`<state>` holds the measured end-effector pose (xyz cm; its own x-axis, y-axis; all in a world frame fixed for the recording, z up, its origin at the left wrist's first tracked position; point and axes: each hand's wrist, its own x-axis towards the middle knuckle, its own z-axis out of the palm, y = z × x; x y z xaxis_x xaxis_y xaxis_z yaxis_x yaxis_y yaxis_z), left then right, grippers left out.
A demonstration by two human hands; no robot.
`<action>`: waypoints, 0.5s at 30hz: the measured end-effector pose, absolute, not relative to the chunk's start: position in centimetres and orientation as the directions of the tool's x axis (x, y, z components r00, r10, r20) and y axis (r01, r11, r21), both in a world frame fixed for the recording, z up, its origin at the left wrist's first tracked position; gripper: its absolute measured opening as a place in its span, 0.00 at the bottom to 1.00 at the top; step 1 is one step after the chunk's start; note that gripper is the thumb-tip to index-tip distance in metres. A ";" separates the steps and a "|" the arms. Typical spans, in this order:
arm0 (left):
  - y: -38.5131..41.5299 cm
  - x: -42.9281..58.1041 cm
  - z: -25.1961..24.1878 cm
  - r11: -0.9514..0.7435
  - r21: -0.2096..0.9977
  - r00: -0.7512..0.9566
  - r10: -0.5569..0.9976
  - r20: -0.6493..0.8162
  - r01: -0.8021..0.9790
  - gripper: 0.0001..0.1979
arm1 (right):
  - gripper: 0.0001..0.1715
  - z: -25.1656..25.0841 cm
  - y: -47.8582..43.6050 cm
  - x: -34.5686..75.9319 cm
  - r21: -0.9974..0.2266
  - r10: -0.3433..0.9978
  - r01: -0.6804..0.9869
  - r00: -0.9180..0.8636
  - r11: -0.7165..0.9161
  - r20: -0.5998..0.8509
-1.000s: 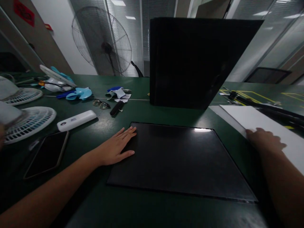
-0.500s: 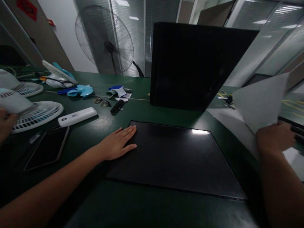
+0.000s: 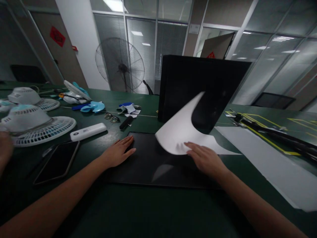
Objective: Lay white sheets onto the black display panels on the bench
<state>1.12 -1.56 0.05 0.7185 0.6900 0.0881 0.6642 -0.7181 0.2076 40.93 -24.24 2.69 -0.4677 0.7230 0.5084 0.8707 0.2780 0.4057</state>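
Sheet (image 3: 174,134), one, held by right hand (image 3: 207,159) over one panel (image 3: 145,162).

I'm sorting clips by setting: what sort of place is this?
Probably an office used as a workshop: a green worktable bears white fan parts and loose light-blue blades, with glass partitions behind.
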 end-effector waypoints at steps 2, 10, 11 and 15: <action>-1.5 0.8 0.0 -0.720 0.294 0.718 0.682 0.137 0.628 0.40 | 0.15 1.7 -23.8 38.0 0.406 0.715 0.828 -0.548 0.387 0.435; -0.5 0.7 -0.8 -0.539 0.666 0.463 0.829 0.313 0.516 0.49 | 0.15 3.2 -26.0 35.3 0.307 0.678 0.758 -0.652 0.575 0.338; -0.3 0.7 -0.9 -0.525 0.668 0.450 0.840 0.304 0.527 0.48 | 0.16 3.2 -26.2 35.0 0.300 0.652 0.734 -0.679 0.609 0.338; -0.2 0.9 -1.0 -0.561 0.549 0.534 0.814 0.229 0.620 0.51 | 0.15 2.9 -26.9 33.1 0.293 0.544 0.634 -0.770 0.716 0.335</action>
<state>0.89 -0.23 -1.04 0.5344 0.8136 0.2290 0.6196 -0.5614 0.5486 33.10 -26.85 2.91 -0.7696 0.5437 0.3349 0.6335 0.7160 0.2932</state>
